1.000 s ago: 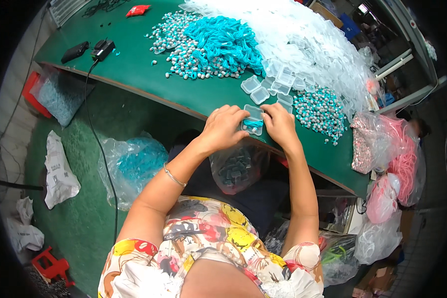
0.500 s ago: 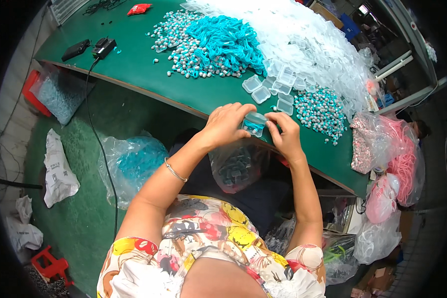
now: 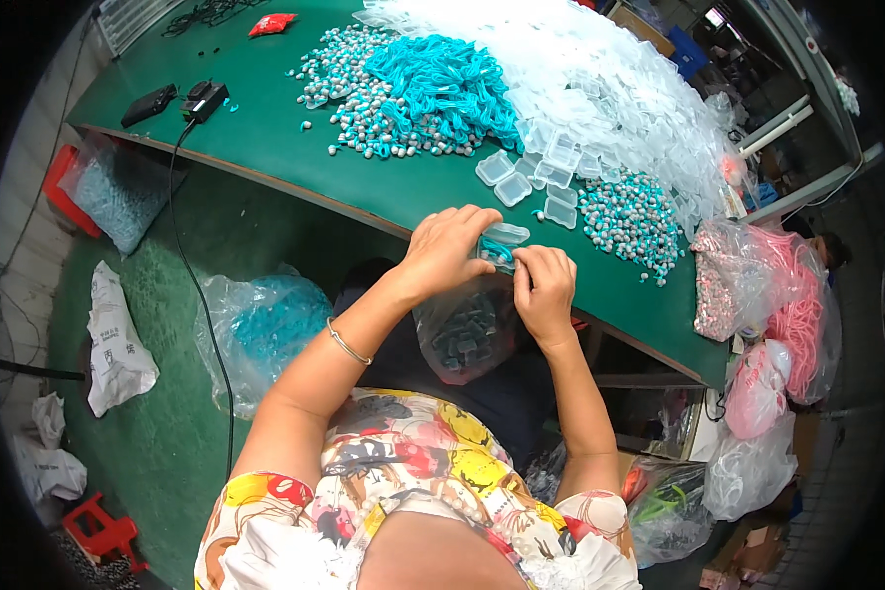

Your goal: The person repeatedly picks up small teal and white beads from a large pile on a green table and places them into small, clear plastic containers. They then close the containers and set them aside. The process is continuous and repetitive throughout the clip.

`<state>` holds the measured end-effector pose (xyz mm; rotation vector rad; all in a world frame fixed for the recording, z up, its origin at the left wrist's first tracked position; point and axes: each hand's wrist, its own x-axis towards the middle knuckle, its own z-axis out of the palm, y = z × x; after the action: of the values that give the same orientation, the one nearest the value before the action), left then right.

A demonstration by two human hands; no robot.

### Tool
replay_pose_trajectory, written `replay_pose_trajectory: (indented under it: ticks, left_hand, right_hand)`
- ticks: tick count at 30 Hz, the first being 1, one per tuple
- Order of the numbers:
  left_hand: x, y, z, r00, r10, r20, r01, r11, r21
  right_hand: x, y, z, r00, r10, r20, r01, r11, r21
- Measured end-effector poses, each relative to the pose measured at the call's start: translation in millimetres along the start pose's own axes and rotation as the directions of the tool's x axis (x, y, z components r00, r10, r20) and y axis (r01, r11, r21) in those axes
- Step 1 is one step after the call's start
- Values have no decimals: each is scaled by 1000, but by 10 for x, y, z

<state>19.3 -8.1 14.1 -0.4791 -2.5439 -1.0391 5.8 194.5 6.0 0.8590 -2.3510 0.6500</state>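
Near the front edge of the green table, my left hand (image 3: 449,248) grips a small clear plastic box (image 3: 506,234) with its lid raised. Inside the box lies a teal cord (image 3: 498,252). My right hand (image 3: 545,282) is at the box's right side, fingertips bent together and touching its edge; whether they pinch a bit of the contents is hidden. Just beyond are several empty clear boxes (image 3: 511,188). To their right is a heap of small teal-and-grey earplugs (image 3: 631,218); farther left, teal cords (image 3: 447,84) are piled among more of them.
A big mound of clear boxes (image 3: 610,79) covers the table's far right. A black adapter (image 3: 204,100) trails a cable over the left edge. Bags of pink cords (image 3: 798,305) hang at the right corner. Below the table sit a bag of teal pieces (image 3: 270,324) and a bag of filled boxes (image 3: 465,334).
My right hand has moved left and slightly down, from the lid's edge to the box's near right corner. The lid now leans farther back. My left hand keeps its hold.
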Motion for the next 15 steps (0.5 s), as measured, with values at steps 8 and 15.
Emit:
replay_pose_trajectory:
  ticks: [8, 15]
  left_hand:
    - [-52, -36, 33, 994, 61, -93, -61, 998, 7]
    - [-47, -52, 46, 982, 151, -117, -151, 988, 4]
  right_hand:
    - [84, 22, -109, 1000, -16, 3, 15, 981, 195]
    - [194, 94, -87, 980, -76, 186, 33, 975, 221]
